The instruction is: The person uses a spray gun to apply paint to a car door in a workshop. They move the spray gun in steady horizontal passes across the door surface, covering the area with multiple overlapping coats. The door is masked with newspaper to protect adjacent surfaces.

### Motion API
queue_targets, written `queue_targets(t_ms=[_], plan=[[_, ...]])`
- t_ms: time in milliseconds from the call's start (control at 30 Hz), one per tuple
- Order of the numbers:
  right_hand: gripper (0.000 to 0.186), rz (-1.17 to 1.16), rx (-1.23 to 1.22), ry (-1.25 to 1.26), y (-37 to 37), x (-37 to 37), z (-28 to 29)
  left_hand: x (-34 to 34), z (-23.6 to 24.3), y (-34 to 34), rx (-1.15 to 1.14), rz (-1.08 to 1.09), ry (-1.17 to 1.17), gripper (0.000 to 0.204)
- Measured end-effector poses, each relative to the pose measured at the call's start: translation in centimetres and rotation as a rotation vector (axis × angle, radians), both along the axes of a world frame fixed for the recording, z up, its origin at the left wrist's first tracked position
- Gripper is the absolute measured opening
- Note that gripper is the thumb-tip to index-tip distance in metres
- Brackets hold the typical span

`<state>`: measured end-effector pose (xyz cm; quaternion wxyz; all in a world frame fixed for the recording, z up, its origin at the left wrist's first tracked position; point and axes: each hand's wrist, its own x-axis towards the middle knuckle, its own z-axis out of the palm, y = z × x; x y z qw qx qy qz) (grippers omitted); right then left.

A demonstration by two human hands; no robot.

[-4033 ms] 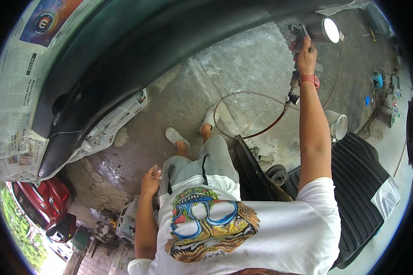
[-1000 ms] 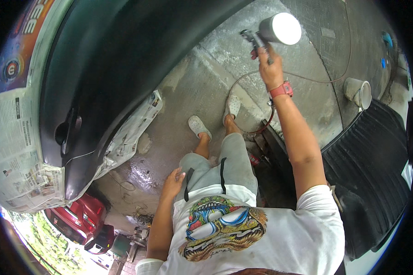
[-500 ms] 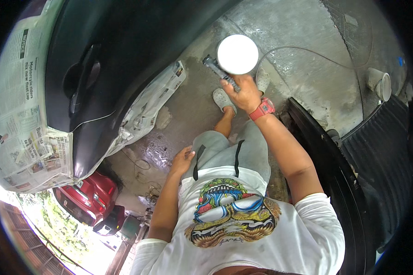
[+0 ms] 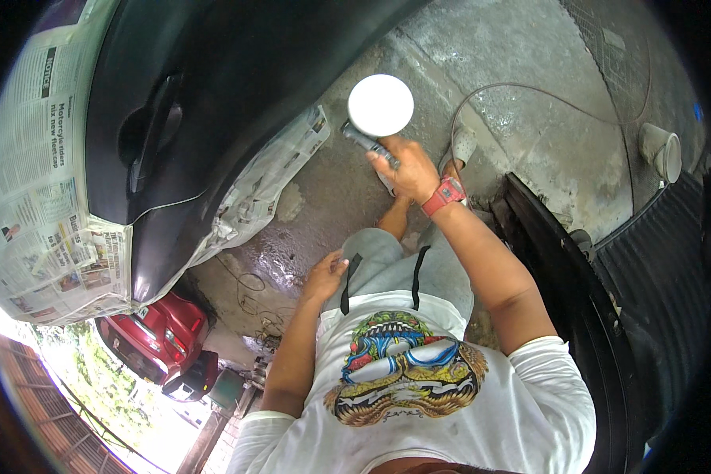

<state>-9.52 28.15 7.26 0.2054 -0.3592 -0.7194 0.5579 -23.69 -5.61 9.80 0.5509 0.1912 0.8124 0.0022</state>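
Observation:
My right hand (image 4: 404,167), with a red watch at the wrist, grips a spray gun (image 4: 361,139) topped by a round white paint cup (image 4: 380,103). The gun is held in front of my body, to the right of a dark matte car panel (image 4: 213,63) with a door handle (image 4: 150,134); a gap to the panel cannot be judged exactly. Newspaper masking (image 4: 28,158) covers the panel’s left border and another sheet (image 4: 268,174) runs along its lower edge. My left hand (image 4: 326,275) hangs beside my grey shorts, its fingers loosely bent and holding nothing.
A hose (image 4: 529,89) loops over the concrete floor. A bucket (image 4: 660,154) sits at the right. Long black parts (image 4: 561,300) and a ribbed black piece (image 4: 648,261) lie beside me on the right. A red car (image 4: 154,336) stands at the lower left, near a railing (image 4: 35,379).
My right hand and the spray gun have swung from the upper right leftward and down toward the middle. My left hand has shifted somewhat rightward in view, still empty.

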Motion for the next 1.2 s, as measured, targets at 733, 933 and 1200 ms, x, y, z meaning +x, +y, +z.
queue_targets(t_ms=[733, 933, 1200], plan=[[0.047, -0.459, 0.028, -0.001, 31.7, 15.6, -2.2, 22.2, -5.0, 25.2, 0.217, -1.0, -0.72, 0.065], [0.048, -0.543, 0.084, 0.01, 40.2, 19.0, -3.6, 22.3, -6.2, 26.4, 0.162, -0.977, -0.805, 0.067], [0.053, -0.685, 0.249, -0.144, 47.6, 20.4, -6.2, 22.9, -6.0, 27.1, 0.102, -0.99, -0.817, 0.067]])
